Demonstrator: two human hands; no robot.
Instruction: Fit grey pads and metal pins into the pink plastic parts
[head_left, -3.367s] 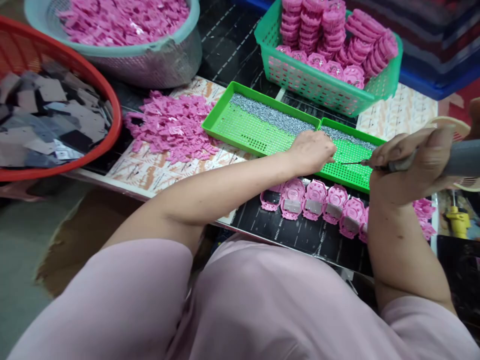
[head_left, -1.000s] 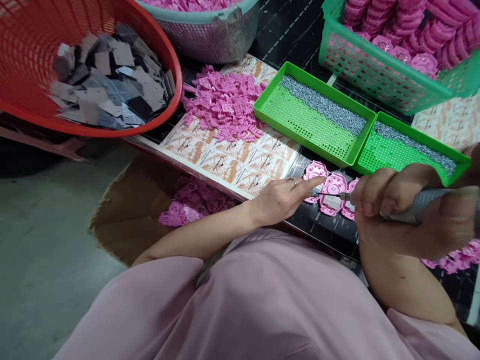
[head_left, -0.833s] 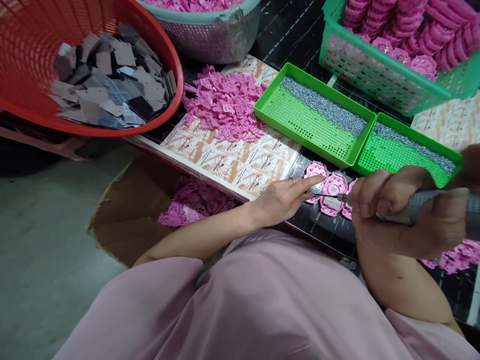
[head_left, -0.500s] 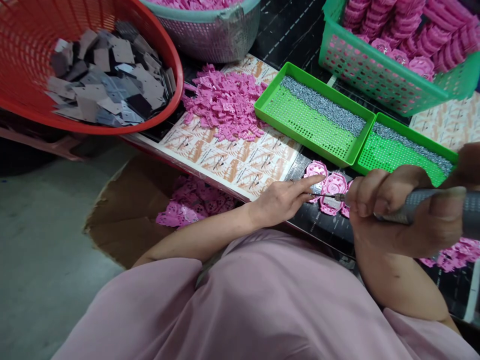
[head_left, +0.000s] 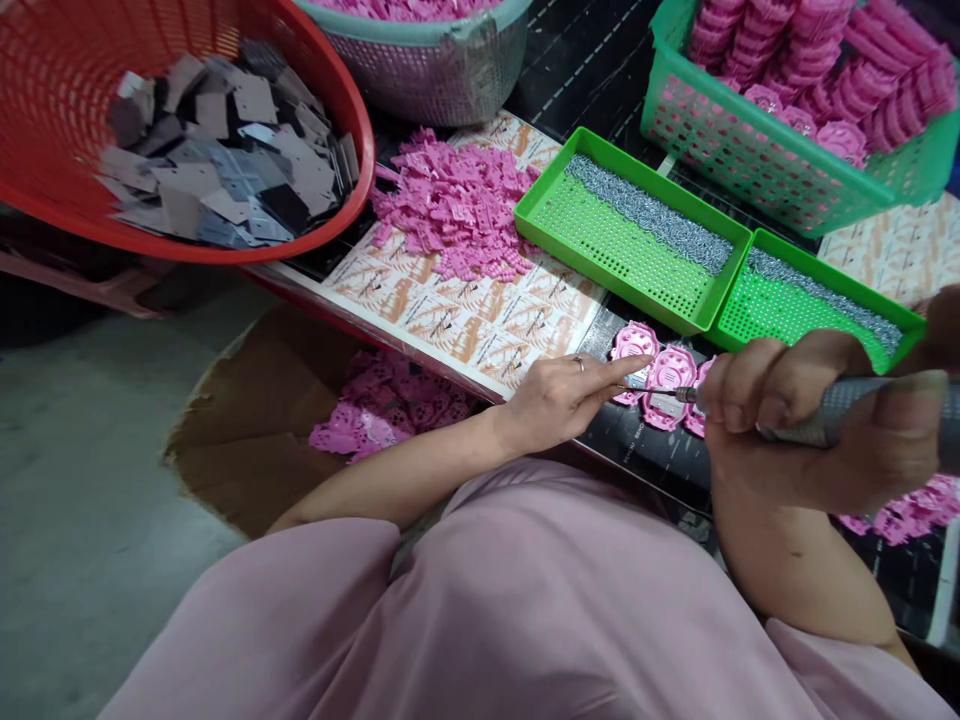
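- Right hand [head_left: 795, 425] curls shut around a grey pen-style driver [head_left: 862, 405], gripped low like a pencil, which keeps its thin steel bit [head_left: 660, 394] steady.
- Left hand [head_left: 562, 400] lies open and holds nothing, its index finger [head_left: 615, 375] stretched along the ribbed pink plastic housing [head_left: 634, 342] to pin it; the bit's tip sits just below that finger.
- More moulded housings [head_left: 667, 372] lie beside it on a black mat [head_left: 645, 450].
- Just beyond, two perforated green trays [head_left: 607, 270] hold bands of tiny silver screws [head_left: 649, 215].
- Farther left, loose pink pieces [head_left: 450, 205] heap on a printed paper sheet [head_left: 465, 320].
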